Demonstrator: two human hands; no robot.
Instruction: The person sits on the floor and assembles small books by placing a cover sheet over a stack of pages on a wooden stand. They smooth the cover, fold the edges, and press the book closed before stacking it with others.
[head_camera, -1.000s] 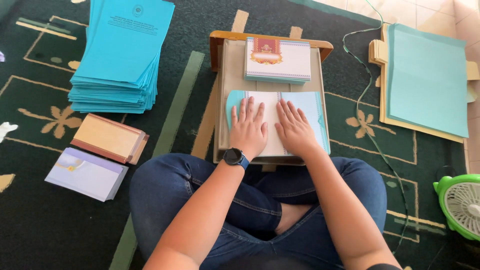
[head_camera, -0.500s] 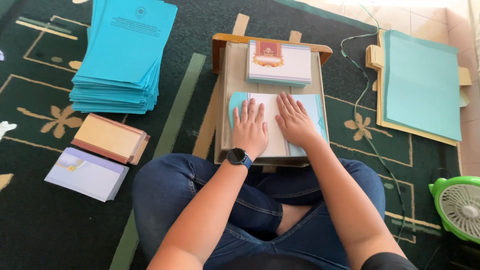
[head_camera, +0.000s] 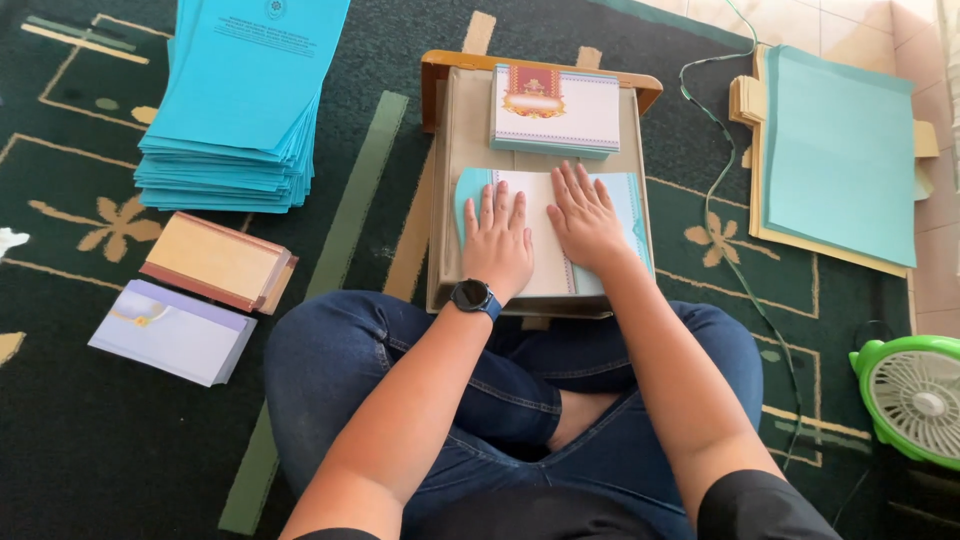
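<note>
Both my hands are flat on the white card (head_camera: 535, 235) right now, fingers spread and pressing down, not gripping anything. My left hand (head_camera: 497, 248) covers the left half of the card, palm down, with my black watch (head_camera: 472, 296) on the wrist just below it. My right hand (head_camera: 583, 222) lies beside it on the right half, fingers fanned toward the far edge; the two hands sit close, thumbs near each other.

The card lies on a light blue folder (head_camera: 628, 215), whose edges show on both sides of it, a curved blue corner on the left and a blue strip on the right. Folder and card rest on a small wooden lap table (head_camera: 445, 180) in front of my crossed legs in blue jeans (head_camera: 400, 350). At the far end of that table sits a stack of white cards with a red and gold emblem (head_camera: 555, 110), well clear of my fingertips.

On the dark green patterned carpet (head_camera: 80, 440) to my left there is a tall stack of blue folders (head_camera: 245, 95), and nearer me a stack of tan cards (head_camera: 215, 260) and a stack of pale lilac cards (head_camera: 170, 332). To my right lies a blue sheet on a pile of tan boards (head_camera: 838, 160), a green cord (head_camera: 725, 190) trails past it, and a green fan (head_camera: 915, 390) sits at the edge.
</note>
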